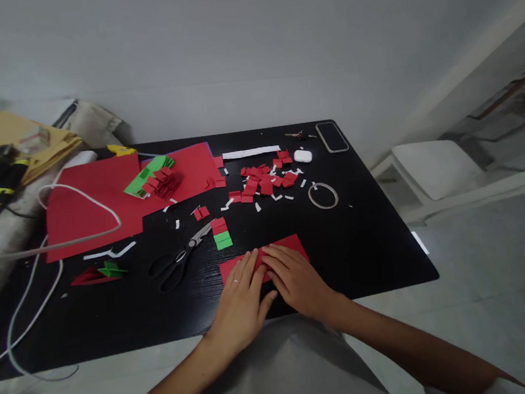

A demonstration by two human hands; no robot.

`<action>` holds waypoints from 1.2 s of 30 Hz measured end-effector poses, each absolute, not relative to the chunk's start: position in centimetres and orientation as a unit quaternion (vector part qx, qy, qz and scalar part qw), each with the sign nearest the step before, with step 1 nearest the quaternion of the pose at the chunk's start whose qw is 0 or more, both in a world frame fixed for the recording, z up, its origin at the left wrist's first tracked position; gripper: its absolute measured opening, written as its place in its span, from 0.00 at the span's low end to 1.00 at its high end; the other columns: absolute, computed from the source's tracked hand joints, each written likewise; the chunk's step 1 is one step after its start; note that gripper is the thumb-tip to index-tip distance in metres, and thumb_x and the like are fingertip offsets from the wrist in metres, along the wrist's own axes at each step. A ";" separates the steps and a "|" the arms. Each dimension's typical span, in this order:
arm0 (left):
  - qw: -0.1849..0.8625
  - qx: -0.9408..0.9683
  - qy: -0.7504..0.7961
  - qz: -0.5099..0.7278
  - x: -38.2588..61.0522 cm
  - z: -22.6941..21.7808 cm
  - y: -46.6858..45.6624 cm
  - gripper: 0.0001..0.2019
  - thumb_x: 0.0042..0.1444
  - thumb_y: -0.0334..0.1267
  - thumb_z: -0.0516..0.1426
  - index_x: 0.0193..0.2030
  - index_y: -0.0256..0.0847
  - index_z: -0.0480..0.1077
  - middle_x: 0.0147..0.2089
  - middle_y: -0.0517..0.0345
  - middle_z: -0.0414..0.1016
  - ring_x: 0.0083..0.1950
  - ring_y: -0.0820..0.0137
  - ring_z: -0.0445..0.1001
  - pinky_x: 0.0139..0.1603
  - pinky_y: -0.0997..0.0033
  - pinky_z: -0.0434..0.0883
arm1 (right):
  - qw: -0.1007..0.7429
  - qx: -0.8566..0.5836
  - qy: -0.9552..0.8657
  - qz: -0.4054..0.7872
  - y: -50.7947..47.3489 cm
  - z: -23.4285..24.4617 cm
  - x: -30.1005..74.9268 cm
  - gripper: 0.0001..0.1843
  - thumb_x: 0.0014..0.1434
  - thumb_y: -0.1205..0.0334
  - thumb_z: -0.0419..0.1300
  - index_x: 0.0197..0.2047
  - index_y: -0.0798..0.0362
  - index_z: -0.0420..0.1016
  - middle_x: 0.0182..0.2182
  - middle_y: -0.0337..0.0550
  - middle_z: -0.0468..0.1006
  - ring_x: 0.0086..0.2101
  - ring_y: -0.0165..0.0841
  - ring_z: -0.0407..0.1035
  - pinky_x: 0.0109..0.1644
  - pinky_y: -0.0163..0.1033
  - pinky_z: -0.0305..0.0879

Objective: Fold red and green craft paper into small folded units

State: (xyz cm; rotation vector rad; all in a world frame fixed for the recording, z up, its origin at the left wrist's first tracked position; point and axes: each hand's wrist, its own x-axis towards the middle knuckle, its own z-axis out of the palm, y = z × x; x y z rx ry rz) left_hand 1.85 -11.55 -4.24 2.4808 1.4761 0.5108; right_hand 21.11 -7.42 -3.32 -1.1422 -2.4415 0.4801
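Near the front edge of the black table lies a strip of red paper [299,244], partly covered by both hands. My left hand [243,297] rests flat on its left half, fingers stretched out, a ring on one finger. On the right half, my right hand [298,278] presses down with fingers extended, its fingertips close to those of the left. Just beyond the left hand sit a small green folded paper piece [223,240] and a red one touching it. Black-handled scissors [181,257] lie open to the left.
Several small red folded pieces [265,184] and white scraps are scattered mid-table. Large red sheets [92,203] lie left, crossed by a white cable [103,209]. A phone [331,137], white case [303,156], keys [301,135] and tape ring [323,196] are at the right. A white stool [430,168] stands beyond.
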 end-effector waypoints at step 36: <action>0.078 0.833 0.522 0.168 1.6 -4.4 -11.3 0.24 0.70 0.48 0.55 0.65 0.34 0.67 0.74 0.35 0.64 0.74 0.47 0.64 0.70 0.42 0.68 | 0.260 -0.500 -0.823 0.074 -5.3 -3.0 26.7 0.16 0.73 0.62 0.56 0.59 0.56 0.78 0.54 0.53 0.83 0.58 0.48 0.74 0.63 0.60 0.72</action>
